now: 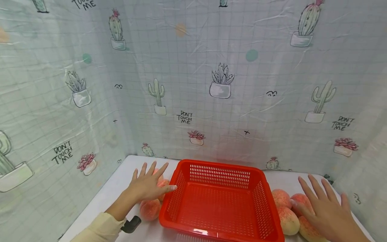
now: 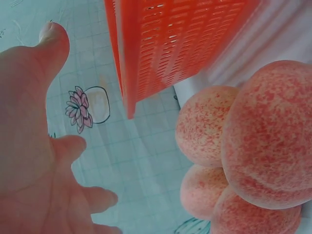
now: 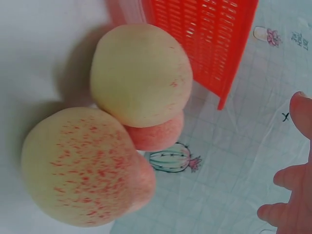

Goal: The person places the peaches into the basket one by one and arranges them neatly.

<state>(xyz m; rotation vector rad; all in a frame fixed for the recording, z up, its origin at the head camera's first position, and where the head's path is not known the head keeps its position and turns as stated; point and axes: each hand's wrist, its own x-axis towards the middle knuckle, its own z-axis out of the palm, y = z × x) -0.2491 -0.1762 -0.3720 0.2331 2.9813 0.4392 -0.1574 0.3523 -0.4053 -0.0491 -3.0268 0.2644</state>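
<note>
A red plastic basket (image 1: 217, 201) with perforated sides stands on the white table, and nothing lies inside it. My left hand (image 1: 149, 185) hovers with spread fingers over several peaches (image 1: 150, 209) at the basket's left side. In the left wrist view those peaches (image 2: 273, 141) sit below the palm, apart from it. On the basket's right, several more peaches (image 1: 287, 220) lie close together, partly covered by my right hand (image 1: 328, 208). That hand is also spread and holds nothing. The right wrist view shows pale, red-flecked peaches (image 3: 80, 165) apart from the fingers.
A white table (image 1: 99, 205) carries the basket and both groups of peaches. Behind and at the sides hangs a curtain (image 1: 193, 84) printed with potted cacti. A black band (image 1: 131, 224) is at the left wrist.
</note>
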